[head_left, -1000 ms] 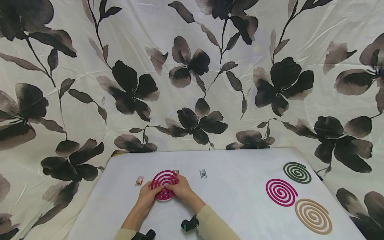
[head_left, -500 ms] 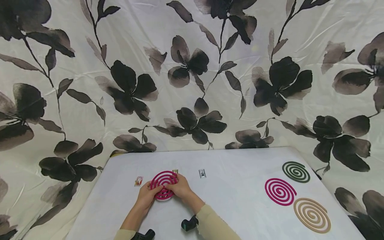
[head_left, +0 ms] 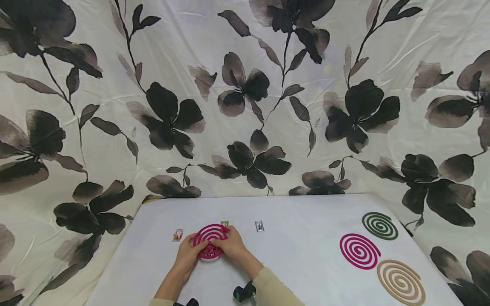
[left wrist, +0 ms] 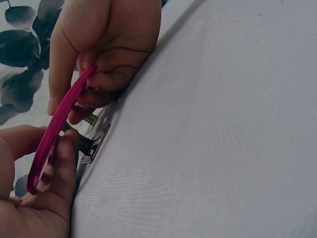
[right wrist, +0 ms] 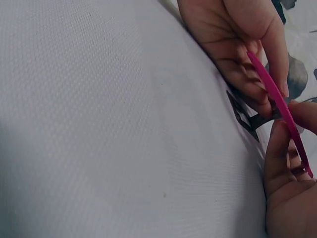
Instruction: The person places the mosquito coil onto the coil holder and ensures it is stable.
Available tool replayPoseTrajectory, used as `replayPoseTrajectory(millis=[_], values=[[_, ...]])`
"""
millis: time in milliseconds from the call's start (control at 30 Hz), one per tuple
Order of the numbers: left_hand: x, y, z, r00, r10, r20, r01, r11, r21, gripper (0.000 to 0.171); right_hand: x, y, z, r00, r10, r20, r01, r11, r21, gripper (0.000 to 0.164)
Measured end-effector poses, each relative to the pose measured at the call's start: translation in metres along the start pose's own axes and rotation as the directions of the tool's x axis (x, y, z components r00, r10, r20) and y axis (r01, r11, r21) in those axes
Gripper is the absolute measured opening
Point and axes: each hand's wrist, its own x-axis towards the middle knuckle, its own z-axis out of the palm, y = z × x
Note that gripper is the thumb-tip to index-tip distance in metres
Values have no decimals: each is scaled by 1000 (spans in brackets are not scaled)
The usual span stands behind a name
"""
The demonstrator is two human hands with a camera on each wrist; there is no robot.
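Note:
A pink mosquito coil is held between both hands at the left of the white table. My left hand grips its left side, thumb lying on top near the centre. My right hand pinches the right side, its thumb meeting the centre too. From the side, the left wrist view shows the coil tilted and slightly bowed. Beneath it, among the fingers, is a small dark piece with a square frame-like end; whether it is joined to the coil I cannot tell. Palms and fingers hide parts of the coil's edge.
Three more coils lie at the right: green, pink and tan. Small picture-like pieces lie behind the hands: a reddish one, a greenish one and a grey one. A flowered cloth hangs behind the table.
The head view has tilted a little, so everything appears slightly lower. Both hands keep their grip on the pink mosquito coil in nearly the same spot over the table.

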Motion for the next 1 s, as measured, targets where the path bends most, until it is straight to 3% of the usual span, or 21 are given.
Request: replayPoseTrajectory(millis=[700, 1000], values=[[-14, 0, -2, 996, 2, -94, 10, 992, 127, 62, -8, -3, -4, 996, 58, 67, -62, 996, 66, 60], [-21, 0, -2, 997, -11, -77, 20, 993, 119, 63, -17, -1, -5, 995, 50, 82, -55, 997, 50, 51]])
